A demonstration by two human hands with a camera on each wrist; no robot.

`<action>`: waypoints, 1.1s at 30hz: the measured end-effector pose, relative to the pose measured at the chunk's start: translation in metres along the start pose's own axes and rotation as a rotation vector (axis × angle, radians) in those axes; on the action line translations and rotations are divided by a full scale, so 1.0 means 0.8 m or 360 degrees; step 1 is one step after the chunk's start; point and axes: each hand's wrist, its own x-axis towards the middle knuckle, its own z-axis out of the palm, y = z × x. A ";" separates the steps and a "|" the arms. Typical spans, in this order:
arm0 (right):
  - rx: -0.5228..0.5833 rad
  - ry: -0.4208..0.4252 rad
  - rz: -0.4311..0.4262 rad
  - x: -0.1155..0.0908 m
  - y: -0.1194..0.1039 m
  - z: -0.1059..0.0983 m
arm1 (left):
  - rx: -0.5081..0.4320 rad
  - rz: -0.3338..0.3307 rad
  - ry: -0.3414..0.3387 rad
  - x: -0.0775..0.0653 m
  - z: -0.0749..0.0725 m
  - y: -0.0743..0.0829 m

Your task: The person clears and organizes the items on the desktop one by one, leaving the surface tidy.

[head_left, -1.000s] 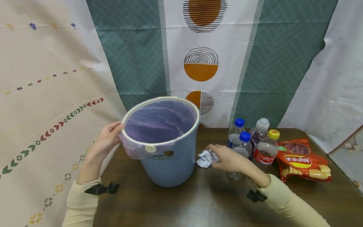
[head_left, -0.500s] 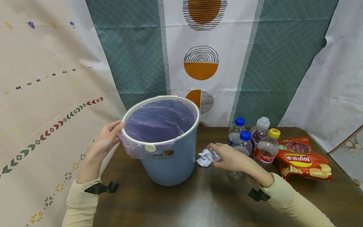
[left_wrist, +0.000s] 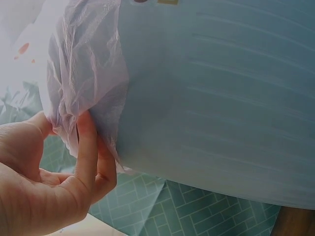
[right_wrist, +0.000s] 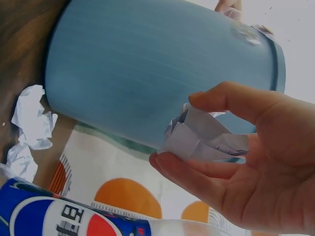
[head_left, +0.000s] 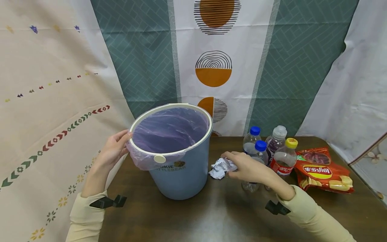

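Observation:
A light-blue trash bin (head_left: 182,181) with a cream rim stands on the table, lined with a thin pinkish plastic bag (head_left: 143,161). My left hand (head_left: 110,151) pinches the bin's rim and the folded-over bag at the left side, thumb on top, fingers outside (left_wrist: 87,147). To the right of the bin, my right hand (head_left: 249,169) holds a crumpled piece of white paper (right_wrist: 197,135) between thumb and fingers. More crumpled white paper (right_wrist: 33,120) lies on the table close to the bin's base. The bin's bottom inside is hidden.
Several plastic bottles stand right of the right hand, among them a yellow-capped one (head_left: 284,159) and blue-capped ones (head_left: 250,143). A Pepsi label (right_wrist: 54,214) shows close below the hand in the right wrist view. A red chip bag (head_left: 323,171) lies farther right. Patterned cloth (head_left: 151,67) hangs behind.
My right hand has shifted slightly to the right, with more of the paper showing under its fingers. The left hand stays on the bin's rim.

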 end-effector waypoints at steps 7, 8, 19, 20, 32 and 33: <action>-0.0049 0.0025 -0.0025 -0.004 0.001 -0.007 | -0.0033 0.0025 -0.0002 0.001 -0.001 -0.002; -0.0058 0.0032 -0.0034 -0.004 0.002 -0.008 | -0.0044 0.0026 -0.0005 0.002 -0.001 -0.003; -0.0039 0.0104 -0.0089 -0.005 0.001 -0.018 | -0.0098 0.0037 -0.0020 0.002 -0.002 -0.004; -0.0037 0.0112 -0.0091 -0.004 0.000 -0.019 | -0.0098 0.0037 -0.0019 0.002 -0.002 -0.004; -0.0091 0.0174 -0.0123 -0.003 -0.001 -0.030 | -0.0132 0.0036 -0.0024 0.002 -0.002 -0.003; -0.0092 0.0179 -0.0119 -0.002 -0.001 -0.030 | -0.0131 0.0036 -0.0025 0.002 -0.002 -0.003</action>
